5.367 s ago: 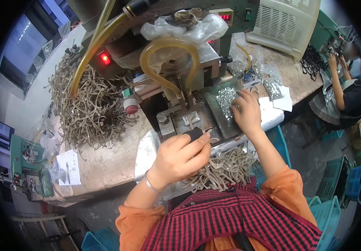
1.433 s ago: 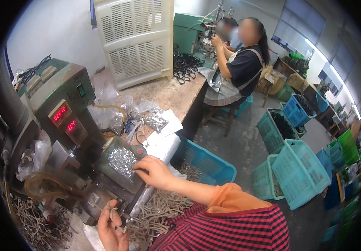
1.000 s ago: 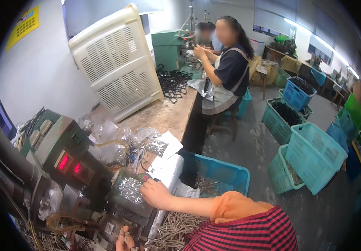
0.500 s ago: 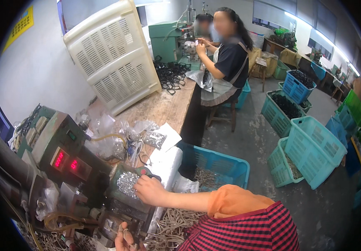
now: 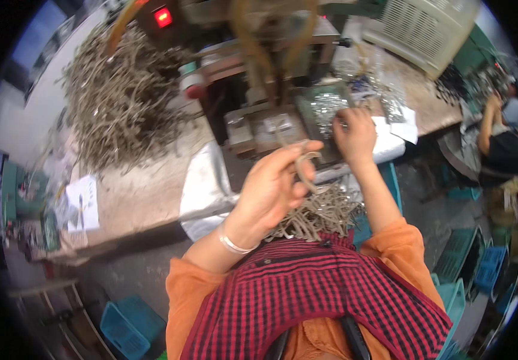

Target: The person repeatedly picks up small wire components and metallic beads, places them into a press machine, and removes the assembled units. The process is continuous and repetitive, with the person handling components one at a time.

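My left hand [image 5: 275,186] is closed round a beige cord [image 5: 304,171], whose end curls out between thumb and fingers. It is held just in front of the machine's metal work block [image 5: 280,126]. Over at the right, my right hand [image 5: 356,137] rests at the edge of a green tray holding small shiny metal pieces [image 5: 329,111]. Its fingers are curled in, and whatever they pinch is hidden. Below my hands, against the checked apron, lies a heap of beige cords [image 5: 319,213].
A big pile of beige cords [image 5: 127,96] covers the bench on the left. Yellowish hoses [image 5: 251,36] hang from the machine ahead. Clear plastic bags [image 5: 385,96] and a pale slatted crate [image 5: 424,30] stand to the right, where a co-worker [image 5: 502,150] sits. Blue baskets [image 5: 130,330] stand on the floor.
My view has swung from the co-worker's side toward the machine and my lap. The left hand now shows fully, with the cord in it. The right hand is still at the tray.
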Demonstrator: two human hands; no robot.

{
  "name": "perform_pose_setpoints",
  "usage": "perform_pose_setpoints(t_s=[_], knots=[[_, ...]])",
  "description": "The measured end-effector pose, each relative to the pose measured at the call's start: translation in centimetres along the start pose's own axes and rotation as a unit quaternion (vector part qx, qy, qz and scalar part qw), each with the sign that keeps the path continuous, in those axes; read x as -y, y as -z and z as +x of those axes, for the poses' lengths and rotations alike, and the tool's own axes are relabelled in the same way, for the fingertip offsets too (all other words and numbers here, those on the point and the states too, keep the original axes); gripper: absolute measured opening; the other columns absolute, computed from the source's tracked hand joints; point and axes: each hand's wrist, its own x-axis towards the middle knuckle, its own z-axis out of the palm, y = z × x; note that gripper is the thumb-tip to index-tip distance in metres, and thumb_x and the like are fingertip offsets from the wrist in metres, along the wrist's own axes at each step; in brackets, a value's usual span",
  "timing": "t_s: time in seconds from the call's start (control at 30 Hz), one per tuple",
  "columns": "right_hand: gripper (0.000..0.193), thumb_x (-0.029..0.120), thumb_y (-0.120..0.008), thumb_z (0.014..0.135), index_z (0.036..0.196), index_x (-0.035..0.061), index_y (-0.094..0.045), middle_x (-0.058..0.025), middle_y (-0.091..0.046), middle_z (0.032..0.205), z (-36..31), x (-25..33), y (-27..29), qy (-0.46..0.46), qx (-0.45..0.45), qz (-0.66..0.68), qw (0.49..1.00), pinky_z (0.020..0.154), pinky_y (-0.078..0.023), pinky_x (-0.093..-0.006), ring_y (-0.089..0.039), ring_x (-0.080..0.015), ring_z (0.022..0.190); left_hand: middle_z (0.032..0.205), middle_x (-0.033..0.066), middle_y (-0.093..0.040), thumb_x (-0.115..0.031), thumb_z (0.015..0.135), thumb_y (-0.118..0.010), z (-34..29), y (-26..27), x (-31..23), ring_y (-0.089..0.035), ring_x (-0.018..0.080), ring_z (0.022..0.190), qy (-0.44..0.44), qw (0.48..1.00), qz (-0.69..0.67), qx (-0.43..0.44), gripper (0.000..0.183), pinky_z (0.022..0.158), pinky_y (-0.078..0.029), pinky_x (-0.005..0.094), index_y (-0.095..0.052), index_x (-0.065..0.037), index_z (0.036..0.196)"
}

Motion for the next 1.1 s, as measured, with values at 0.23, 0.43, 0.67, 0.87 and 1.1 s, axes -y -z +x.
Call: perform_pose_setpoints(t_s=[0.23,0.43,0.67,0.87,1.1], knots=[[0.009,0.011,-0.069,0.085,0.092,0.0052,-0.072,-0.0124,-0.071,0.085,2.4,-0.6,0.6,-0.138,-0.035,0.226,0.964,0.077,-0.053,-0.0418,-0.068,-0.0314,0.083,0.077,0.0036,-0.068,-0.020,0.106,-0.045,0.5,0.2,-0.4,-0.059,0.0063,0.050,0.001,1.000,-0.011,0.016,0.038,0.036,-0.043,0.0174,-0.054,0.007,0.132],[0.011,0.008,-0.071,0.078,0.089,0.0065,-0.070,-0.0118,-0.065,0.095,1.4,1.0,-0.5,0.089,0.065,0.062,0.992,0.082,-0.050,-0.0437,-0.061,-0.0333,0.098,0.074,0.0015,-0.067,-0.021,0.106,-0.043,0.4,-0.7,-0.5,-0.058,0.0049,0.049,0.010,0.999,0.031,-0.020,0.038,0.034,-0.040,0.0158,-0.056,0.004,0.132],[0.015,0.005,-0.066,0.084,0.099,0.0057,-0.068,-0.0131,-0.068,0.089,2.1,-0.9,-2.7,0.080,0.003,0.070,0.994,0.078,-0.051,-0.0445,-0.064,-0.0357,0.087,0.076,0.0046,-0.067,-0.021,0.107,-0.037,0.8,-0.2,-0.5,-0.059,0.0082,0.049,0.014,1.000,0.020,-0.004,0.040,0.035,-0.043,0.0190,-0.056,0.005,0.132],[0.012,0.008,-0.071,0.086,0.098,0.0047,-0.074,-0.0136,-0.072,0.091,0.3,-0.9,-0.7,-0.100,0.036,0.158,0.982,0.080,-0.053,-0.0377,-0.068,-0.0297,0.088,0.085,0.0127,-0.071,-0.025,0.107,-0.048,-2.5,4.0,-1.2,-0.070,0.0195,0.067,0.004,0.968,0.217,0.127,0.040,0.052,-0.058,0.0252,-0.057,0.007,0.129],[0.018,0.003,-0.070,0.084,0.100,0.0039,-0.077,-0.0126,-0.074,0.093,0.7,1.1,1.6,-0.097,0.089,0.212,0.968,0.081,-0.053,-0.0350,-0.070,-0.0266,0.087,0.095,0.0121,-0.069,-0.009,0.089,-0.067,-1.9,15.6,-12.2,-0.067,0.0289,0.088,-0.374,0.499,0.707,-0.333,0.015,0.077,-0.054,0.0351,-0.075,-0.004,0.101]])
